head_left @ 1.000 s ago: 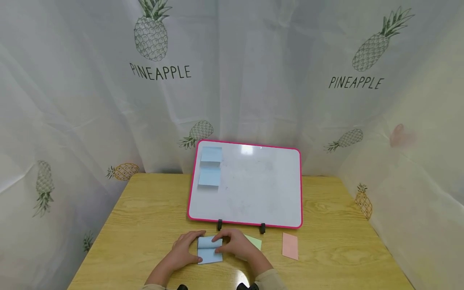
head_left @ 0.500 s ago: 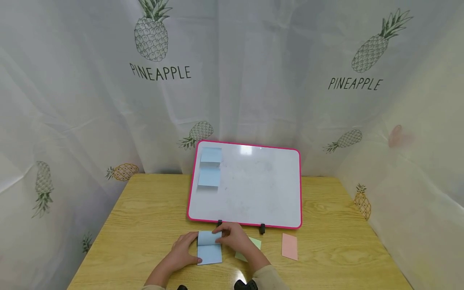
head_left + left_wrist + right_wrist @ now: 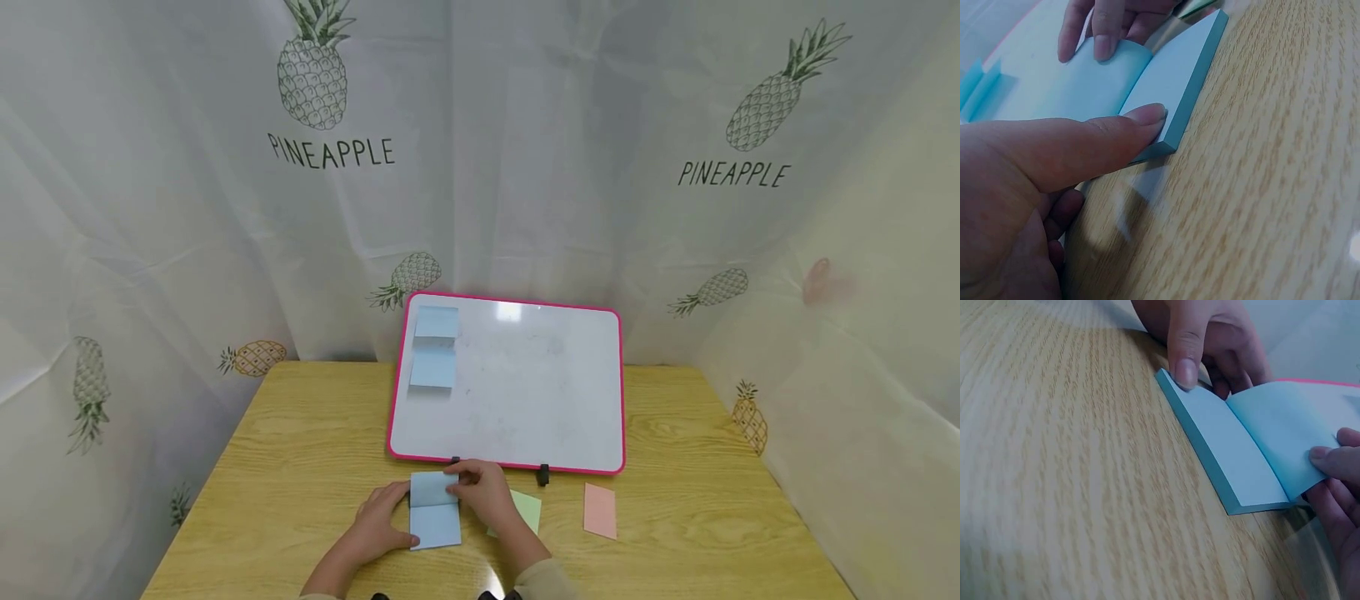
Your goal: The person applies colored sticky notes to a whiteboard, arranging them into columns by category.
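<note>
A blue sticky note pad (image 3: 435, 527) lies on the table in front of the whiteboard (image 3: 525, 392). Its top sheet (image 3: 429, 489) is lifted and bent back away from me, still joined to the pad along a crease. My left hand (image 3: 372, 525) grips the pad at its left side; in the left wrist view the thumb (image 3: 1141, 119) presses on a near corner. With thumb and fingers, my right hand (image 3: 486, 493) pinches the lifted sheet at its right edge, as the right wrist view also shows. Two blue sticky notes (image 3: 437, 322) are stuck one above the other at the board's upper left.
A green sticky note pad (image 3: 528, 508) lies partly hidden under my right hand and wrist. Farther right is a pink one (image 3: 600, 511). Black clips (image 3: 543, 475) support the pink-framed board's lower edge. A pineapple-print curtain (image 3: 510, 167) hangs behind the table.
The blue sheet has been peeled farther back, toward the board, and more of the pad beneath shows. My right hand moved slightly away from me with it; the left stayed on the pad.
</note>
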The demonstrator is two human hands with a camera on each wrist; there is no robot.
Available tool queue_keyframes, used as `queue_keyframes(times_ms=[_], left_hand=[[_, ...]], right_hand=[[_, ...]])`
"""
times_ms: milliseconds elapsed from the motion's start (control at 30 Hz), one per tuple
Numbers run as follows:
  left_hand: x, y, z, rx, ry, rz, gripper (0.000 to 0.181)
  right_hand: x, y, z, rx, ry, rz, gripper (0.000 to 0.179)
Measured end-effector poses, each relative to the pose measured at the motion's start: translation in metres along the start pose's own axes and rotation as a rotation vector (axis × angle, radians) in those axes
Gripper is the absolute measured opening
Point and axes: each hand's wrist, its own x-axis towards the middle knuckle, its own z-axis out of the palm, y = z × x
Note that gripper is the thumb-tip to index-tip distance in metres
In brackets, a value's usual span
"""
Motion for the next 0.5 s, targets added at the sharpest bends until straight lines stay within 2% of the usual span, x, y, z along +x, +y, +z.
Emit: queue_keyframes(times_ms=[233,500], left_hand=[[0.0000,0.0002,0.0008,0.001,-0.010,-0.003,0.078],[0.0003,0.0007,-0.0005,0.003,-0.003,-0.004,0.079]], right_hand=[[-0.0018,0.0025,0.0054,0.035,0.083,0.037,0.021],[-0.0015,0.0053,0.0093,0.058,0.152,0.027,0.021]])
